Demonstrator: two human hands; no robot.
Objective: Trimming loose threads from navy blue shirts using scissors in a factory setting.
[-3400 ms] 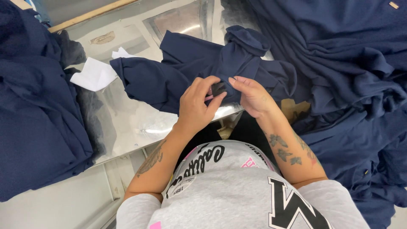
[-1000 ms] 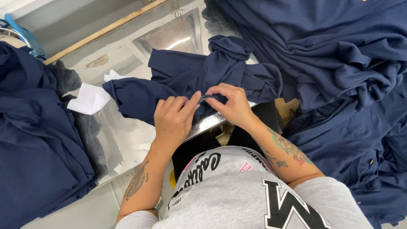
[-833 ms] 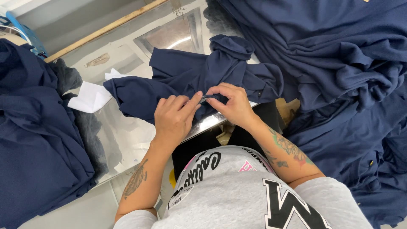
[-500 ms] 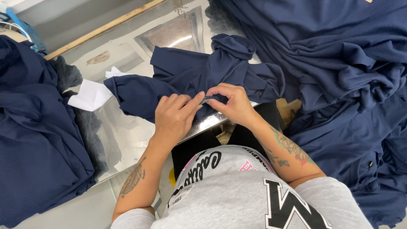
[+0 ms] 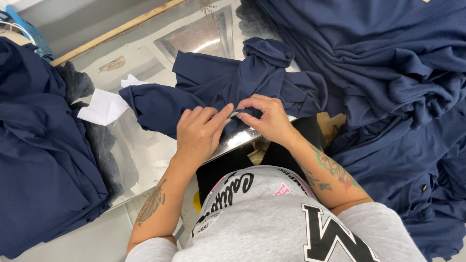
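Observation:
A crumpled navy blue garment (image 5: 228,82) lies on a shiny metal table (image 5: 141,150) in front of me. My left hand (image 5: 198,131) rests on its near edge, fingers pressed flat on the cloth. My right hand (image 5: 264,116) pinches the same edge between thumb and fingers, right beside the left hand's fingertips. Both hands grip the fabric at one spot near the table's front edge. What is between the fingertips is too small to make out.
A tall pile of navy garments (image 5: 388,73) fills the right side and hangs below the table. Another navy heap (image 5: 39,155) sits at the left. A white folded paper (image 5: 104,106) lies on the metal near it. A wooden strip (image 5: 116,31) runs along the back.
Since the earliest frame the hands have shifted along the garment's edge and now pinch it closer together. Over the last second they have barely moved.

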